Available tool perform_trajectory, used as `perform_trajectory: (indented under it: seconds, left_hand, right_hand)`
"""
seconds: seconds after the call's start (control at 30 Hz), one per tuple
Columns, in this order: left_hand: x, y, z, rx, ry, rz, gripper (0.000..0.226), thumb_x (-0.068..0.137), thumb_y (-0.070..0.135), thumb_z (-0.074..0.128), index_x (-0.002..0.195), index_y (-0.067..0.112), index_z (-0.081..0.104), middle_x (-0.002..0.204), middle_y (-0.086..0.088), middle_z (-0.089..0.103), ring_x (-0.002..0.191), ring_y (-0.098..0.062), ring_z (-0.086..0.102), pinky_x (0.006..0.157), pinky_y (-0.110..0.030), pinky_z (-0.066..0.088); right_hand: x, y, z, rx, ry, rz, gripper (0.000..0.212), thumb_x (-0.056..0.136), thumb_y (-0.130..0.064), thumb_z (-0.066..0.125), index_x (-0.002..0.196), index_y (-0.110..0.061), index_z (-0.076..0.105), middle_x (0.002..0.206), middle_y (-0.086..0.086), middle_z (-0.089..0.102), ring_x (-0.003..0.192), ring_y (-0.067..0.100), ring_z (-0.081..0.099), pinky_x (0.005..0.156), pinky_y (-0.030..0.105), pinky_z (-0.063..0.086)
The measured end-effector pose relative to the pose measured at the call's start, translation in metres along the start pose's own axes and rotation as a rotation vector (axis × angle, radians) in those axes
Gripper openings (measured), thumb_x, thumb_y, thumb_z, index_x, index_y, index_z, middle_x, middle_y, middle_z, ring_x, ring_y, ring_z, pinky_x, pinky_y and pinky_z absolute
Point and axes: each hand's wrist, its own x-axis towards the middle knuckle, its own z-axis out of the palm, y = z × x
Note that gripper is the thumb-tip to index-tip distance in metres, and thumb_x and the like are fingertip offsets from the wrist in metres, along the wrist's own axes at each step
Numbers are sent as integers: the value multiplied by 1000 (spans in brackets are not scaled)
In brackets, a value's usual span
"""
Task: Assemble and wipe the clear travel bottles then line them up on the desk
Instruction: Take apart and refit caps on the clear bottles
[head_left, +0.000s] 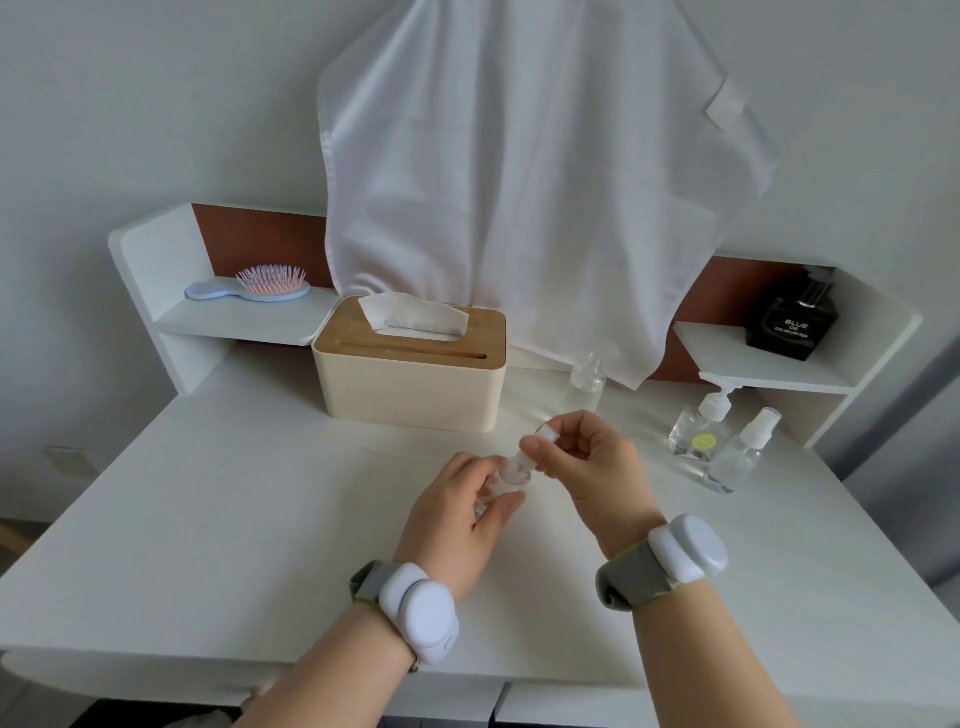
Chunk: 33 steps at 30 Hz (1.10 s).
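Four clear travel bottles on or over the white desk (208, 519).

Left hand (457, 519) grips one small bottle (511, 475) above the desk's middle; right hand (587, 457) pinches its white cap (545, 432). Capless bottle (587, 379), pump bottle (698, 431) and spray bottle (743, 452) stand right; their contents cannot be told.

We see the scene in soft, even, cool daylight, bright without harsh glare. Shadows are faint: a pale one under the tissue box (410, 364), darker ones beneath the shelves (244, 319). The wide lens bends the desk (208, 519) edges and shelves outward toward the corners. Focus is slightly soft throughout, and the clear bottle (506, 478) between the hands blurs against the white surface.
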Motion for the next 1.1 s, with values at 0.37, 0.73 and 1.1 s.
perform_trajectory:
  seconds: [0.37,0.73,1.1]
  left_hand:
    - [0,0,2,-98,31,-1,21,85,40,59,103,32,63,88,18,55,77,-3,58,66,-15,45]
    - [0,0,2,-68,5,13,16,84,39,62,100,34,62,88,21,53,76,-1,57,66,-10,41]
    - [0,-2,3,-103,30,0,27,83,50,54,103,34,64,86,11,57,77,-10,58,67,-24,48]
  right_hand:
    - [-4,-9,-12,235,-179,48,36,87,-1,63,122,-6,59,116,11,71,112,24,65,95,34,52]
    - [-4,0,-2,92,18,4,18,75,-8,81,85,-2,67,83,5,71,68,11,63,68,21,51]
    - [-7,-4,-10,238,-107,40,33,93,-1,57,125,-6,59,117,7,71,112,16,64,88,22,51]
